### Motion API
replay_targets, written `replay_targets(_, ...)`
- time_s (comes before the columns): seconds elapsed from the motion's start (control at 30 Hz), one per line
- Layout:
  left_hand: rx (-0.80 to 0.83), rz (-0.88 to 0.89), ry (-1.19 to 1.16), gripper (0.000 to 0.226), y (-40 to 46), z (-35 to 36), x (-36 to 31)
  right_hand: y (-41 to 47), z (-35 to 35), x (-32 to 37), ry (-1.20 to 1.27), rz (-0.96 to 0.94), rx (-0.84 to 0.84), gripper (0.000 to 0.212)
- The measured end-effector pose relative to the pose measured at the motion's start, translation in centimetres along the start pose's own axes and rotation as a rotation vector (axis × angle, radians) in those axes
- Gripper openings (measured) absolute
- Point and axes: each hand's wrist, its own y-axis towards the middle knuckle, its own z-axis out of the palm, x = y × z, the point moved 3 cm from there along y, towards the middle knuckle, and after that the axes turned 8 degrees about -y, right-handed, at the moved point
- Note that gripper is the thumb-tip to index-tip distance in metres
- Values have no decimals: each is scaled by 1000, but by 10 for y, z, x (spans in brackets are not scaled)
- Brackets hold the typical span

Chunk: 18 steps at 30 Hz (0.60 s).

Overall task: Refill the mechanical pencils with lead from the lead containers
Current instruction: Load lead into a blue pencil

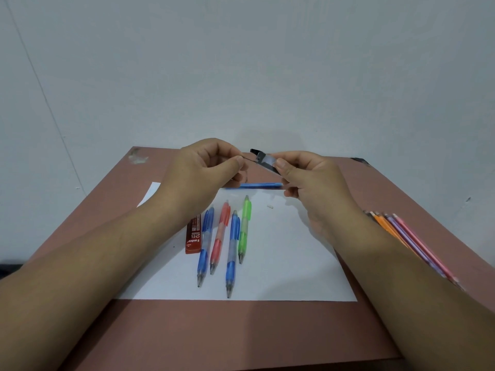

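Lead container, black with clear body, cap flipped open: held above the far edge of the paper, pinched between thumb and curled fingers of the right hand.
Lead stick, thin and dark: drawn partway from the container mouth, nipped between thumb and forefinger of the left hand.
Blue pencil: lying crosswise on the paper directly below both hands; probably the one being refilled, though an opened end cannot be made out.
Four mechanical pencils, blue, red, blue, green: side by side on the white paper, untouched. Refilled or not cannot be told.
Red lead case, marked 2B: just left of the row, closed.
Small white scrap: loose on paper.
Progress, judged: early; one lead out, none seen inserted.
Coloured pencils: near right table edge, beside the right forearm; risk of a nudge.
Table: open room toward the near edge; wall close behind the far edge.
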Motion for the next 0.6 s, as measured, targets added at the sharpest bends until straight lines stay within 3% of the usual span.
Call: replay_targets(0.6, 19, 56, 76, 12, 2, 1, 0, -2, -1, 3, -23, -15, 14, 13)
